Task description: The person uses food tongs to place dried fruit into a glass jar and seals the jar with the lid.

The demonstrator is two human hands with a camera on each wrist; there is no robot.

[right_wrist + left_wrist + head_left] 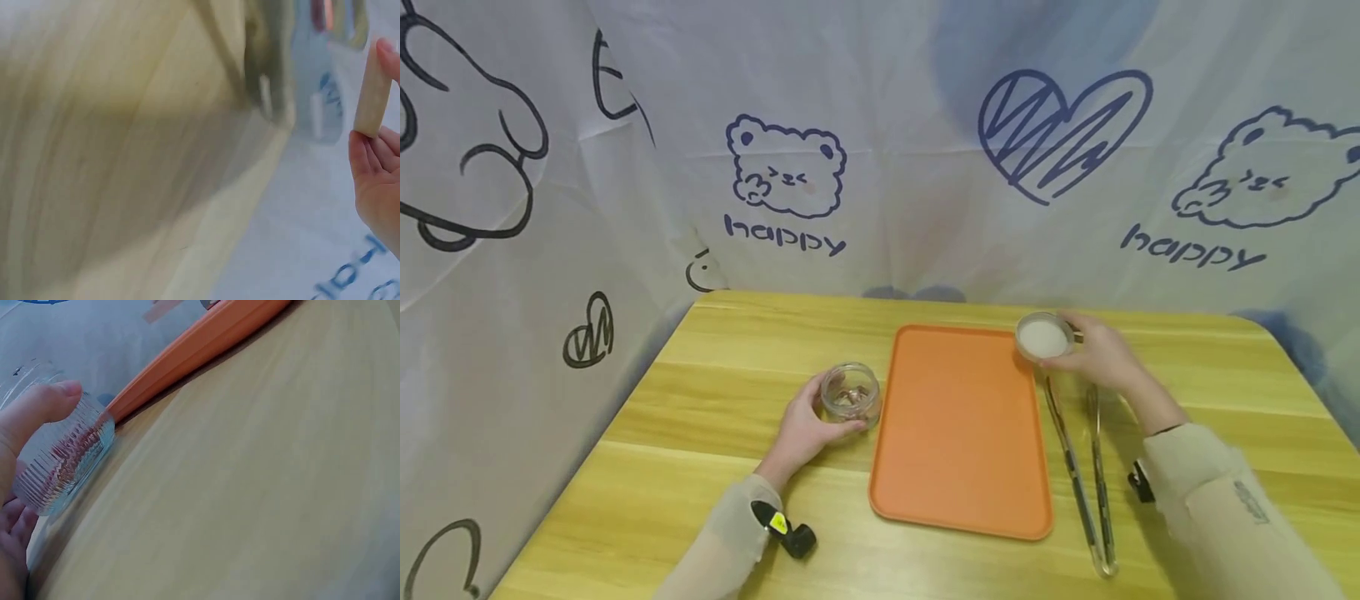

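Note:
My left hand (805, 427) grips a small clear glass jar (850, 396), thumb at the near side and fingers behind. The jar stands upright beside the tray's left edge, and its ribbed wall (75, 450) shows reddish-brown pieces low inside. My right hand (1101, 354) pinches a round lid (1043, 337) by its edge, over the tray's far right corner. From above the lid has a white face inside a greyish rim; in the right wrist view its pale edge (373, 94) sits between thumb and fingers.
An orange rectangular tray (962, 433) lies between the hands on the wood-grain table (662, 408). Metal tongs (1078, 479) lie spread along its right side, their joined end towards me. A printed white cloth (910, 192) hangs behind and at the left.

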